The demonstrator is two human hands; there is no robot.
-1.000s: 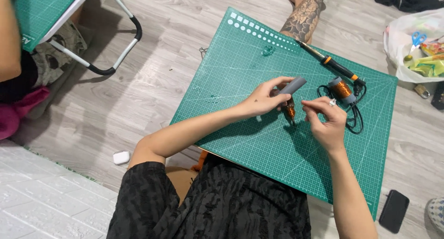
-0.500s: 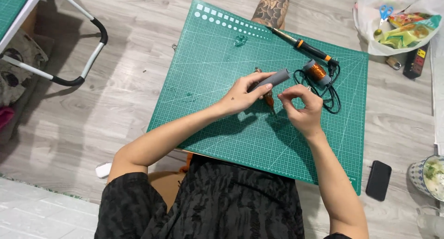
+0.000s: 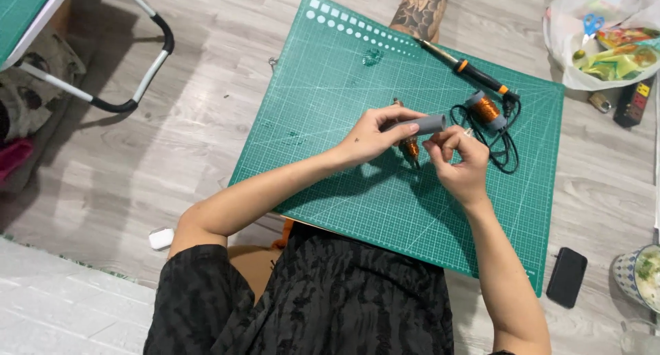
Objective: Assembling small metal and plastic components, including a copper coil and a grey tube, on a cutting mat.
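The left hand (image 3: 371,136) grips a grey tube (image 3: 421,125) level above the mat's (image 3: 330,87) middle, steadying it (copper coil (image 3: 410,149) beneath) while the right hand (image 3: 457,159) pinches closed at its end.

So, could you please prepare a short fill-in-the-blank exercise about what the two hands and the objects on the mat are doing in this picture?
1. The left hand holds a short grey ____ above the mat.
2. The work lies on a ____ gridded cutting mat.
3. The black-and-orange soldering iron lies on the mat, held by ____ hand.
4. The flat black phone lies on the wooden ____, to the right of the right hand.

Missing words: tube; green; neither; floor
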